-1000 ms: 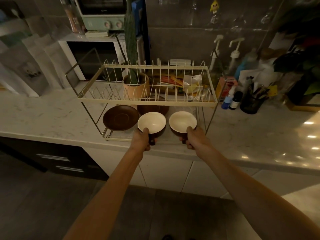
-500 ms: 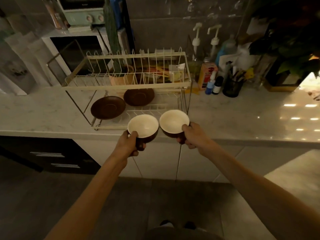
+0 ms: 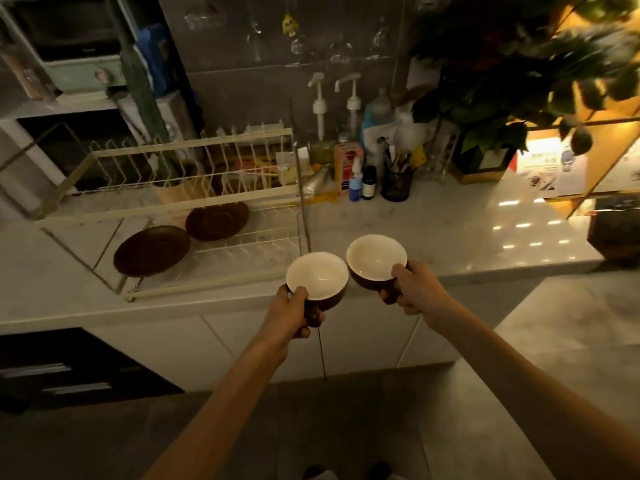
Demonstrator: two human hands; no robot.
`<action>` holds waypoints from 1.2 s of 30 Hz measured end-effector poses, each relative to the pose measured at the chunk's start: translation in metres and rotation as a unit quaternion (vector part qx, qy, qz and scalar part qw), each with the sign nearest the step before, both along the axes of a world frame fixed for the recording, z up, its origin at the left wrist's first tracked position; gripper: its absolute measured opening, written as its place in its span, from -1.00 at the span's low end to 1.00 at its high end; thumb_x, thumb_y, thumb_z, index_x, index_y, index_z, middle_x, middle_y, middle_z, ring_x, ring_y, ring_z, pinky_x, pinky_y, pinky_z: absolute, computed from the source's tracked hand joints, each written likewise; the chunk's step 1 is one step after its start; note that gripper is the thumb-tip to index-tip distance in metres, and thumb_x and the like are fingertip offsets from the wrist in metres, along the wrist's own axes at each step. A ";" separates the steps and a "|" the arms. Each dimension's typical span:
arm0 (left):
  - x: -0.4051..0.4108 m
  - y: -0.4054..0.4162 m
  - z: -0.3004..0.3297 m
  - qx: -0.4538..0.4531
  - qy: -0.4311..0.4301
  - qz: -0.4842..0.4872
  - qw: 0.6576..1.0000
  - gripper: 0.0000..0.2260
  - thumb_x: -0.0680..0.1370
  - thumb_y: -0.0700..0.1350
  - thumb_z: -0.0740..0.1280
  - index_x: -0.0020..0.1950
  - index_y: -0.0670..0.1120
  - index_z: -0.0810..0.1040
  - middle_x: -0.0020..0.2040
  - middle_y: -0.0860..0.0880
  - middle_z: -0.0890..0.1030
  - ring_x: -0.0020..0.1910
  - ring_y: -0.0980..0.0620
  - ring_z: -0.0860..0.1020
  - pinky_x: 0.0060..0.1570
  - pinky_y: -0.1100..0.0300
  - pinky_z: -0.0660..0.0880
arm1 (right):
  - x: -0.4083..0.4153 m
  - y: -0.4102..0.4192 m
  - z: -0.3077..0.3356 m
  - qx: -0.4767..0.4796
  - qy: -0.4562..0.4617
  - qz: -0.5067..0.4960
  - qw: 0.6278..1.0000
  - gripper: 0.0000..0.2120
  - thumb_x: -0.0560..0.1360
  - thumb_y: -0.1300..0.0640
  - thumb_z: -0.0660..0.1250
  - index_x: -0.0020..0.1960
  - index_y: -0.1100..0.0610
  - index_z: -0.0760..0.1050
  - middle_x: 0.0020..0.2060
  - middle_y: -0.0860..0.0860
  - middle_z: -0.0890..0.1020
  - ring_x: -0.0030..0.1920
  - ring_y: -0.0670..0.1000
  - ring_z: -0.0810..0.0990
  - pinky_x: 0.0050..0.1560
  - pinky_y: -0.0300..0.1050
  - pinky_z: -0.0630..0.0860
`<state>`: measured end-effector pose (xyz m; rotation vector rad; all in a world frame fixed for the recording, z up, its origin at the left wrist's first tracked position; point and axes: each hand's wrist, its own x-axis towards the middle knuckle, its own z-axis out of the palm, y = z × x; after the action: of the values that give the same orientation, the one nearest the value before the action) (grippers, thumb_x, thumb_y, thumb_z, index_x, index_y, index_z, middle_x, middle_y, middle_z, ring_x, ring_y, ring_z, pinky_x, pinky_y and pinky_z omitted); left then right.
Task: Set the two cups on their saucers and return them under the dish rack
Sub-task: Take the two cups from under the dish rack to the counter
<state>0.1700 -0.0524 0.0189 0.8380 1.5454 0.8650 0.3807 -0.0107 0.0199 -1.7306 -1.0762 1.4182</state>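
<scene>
The left hand [image 3: 289, 315] grips the handle of a brown cup [image 3: 318, 279] with a white inside, thumb on its rim. The right hand [image 3: 414, 292] holds a matching second cup [image 3: 375, 259] the same way. Both cups are held in the air at the counter's [image 3: 415, 230] front edge, rims nearly touching. Two brown saucers [image 3: 152, 250] [image 3: 217, 221] lie under the wire dish rack [image 3: 194, 174], well left of the cups.

Dim kitchen: pale marble counter [image 3: 433, 230], dark tiled wall [image 3: 242, 64], grey floor [image 3: 346, 427].
</scene>
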 end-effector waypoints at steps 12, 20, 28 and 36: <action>0.138 0.106 -0.008 0.010 -0.029 -0.042 0.999 -0.62 0.61 -0.14 0.06 0.44 -0.06 0.27 -0.21 -0.18 0.62 -0.45 0.07 0.56 -0.57 0.29 0.34 | 0.124 0.039 0.001 0.026 0.029 -0.110 0.993 -0.67 0.61 0.18 0.07 0.34 0.23 0.35 -0.39 0.10 0.55 -0.67 -0.18 0.36 -0.65 -0.32 0.21; 0.214 0.180 -0.026 -0.010 -0.045 -0.049 0.998 -0.64 0.63 -0.16 0.03 0.43 -0.09 0.25 -0.16 -0.18 0.61 -0.50 0.10 0.55 -0.61 0.33 0.30 | 0.193 0.096 -0.013 0.023 0.007 -0.169 0.985 -0.72 0.63 0.16 0.05 0.26 0.23 0.39 -0.39 0.07 0.52 -0.66 -0.19 0.37 -0.63 -0.31 0.21; 0.260 0.239 -0.050 -0.025 -0.048 -0.044 0.998 -0.64 0.63 -0.16 0.04 0.44 -0.07 0.21 0.07 -0.29 0.60 -0.61 0.17 0.52 -0.63 0.34 0.29 | 0.230 0.150 -0.030 0.032 -0.021 -0.196 0.980 -0.66 0.67 0.08 0.07 0.36 0.21 0.36 -0.29 0.05 0.52 -0.42 -0.08 0.41 -0.49 -0.25 0.30; 0.282 0.269 -0.068 -0.035 -0.050 -0.042 0.997 -0.65 0.64 -0.12 0.05 0.43 -0.05 0.20 0.17 -0.31 0.58 -0.34 -0.01 0.55 -0.63 0.35 0.34 | 0.231 0.182 -0.044 0.014 -0.005 -0.205 0.979 -0.68 0.66 0.10 0.04 0.33 0.21 0.34 -0.30 0.06 0.54 -0.41 -0.05 0.45 -0.52 -0.25 0.26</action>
<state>0.4524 0.2163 -0.0490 0.7917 1.4344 0.7760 0.6116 0.1709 -0.0242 -1.8131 -0.6863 1.1295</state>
